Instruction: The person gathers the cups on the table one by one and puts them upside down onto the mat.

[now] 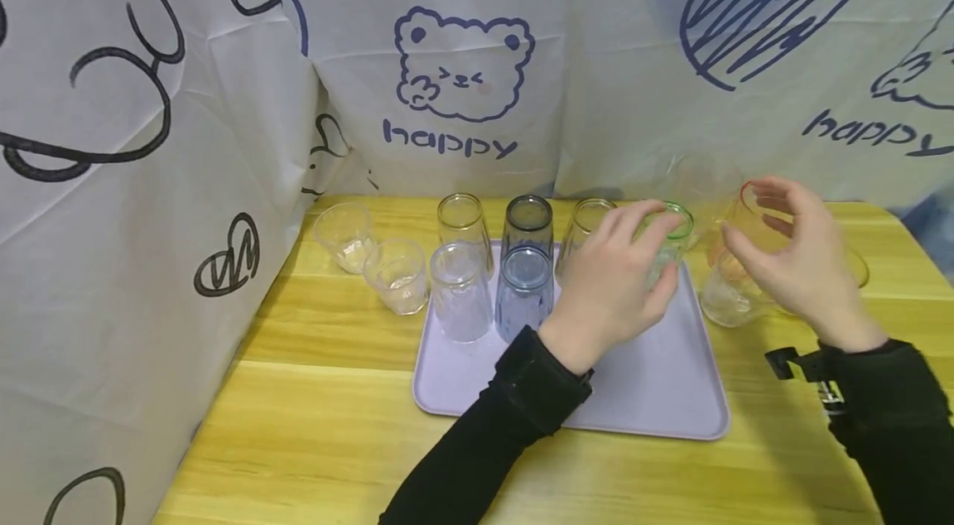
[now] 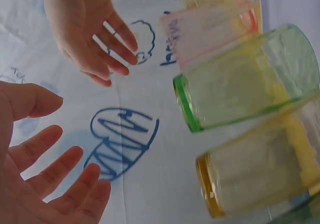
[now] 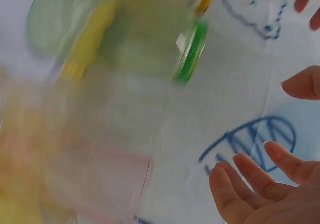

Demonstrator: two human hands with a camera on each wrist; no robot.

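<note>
Glass in green (image 2: 240, 81), unobscured from left wrist, part-hidden from head.

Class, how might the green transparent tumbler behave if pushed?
The green transparent tumbler looks stiff and perhaps fragile, its see-through walls resembling glass. Standing upside down on its wider end, it may slide before tipping. If toppled, its round sides could let it roll.

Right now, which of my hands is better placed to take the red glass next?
Probably your right hand: it's nearest the red glass, fingers spread, while your left hand is over by the green glass.
</note>
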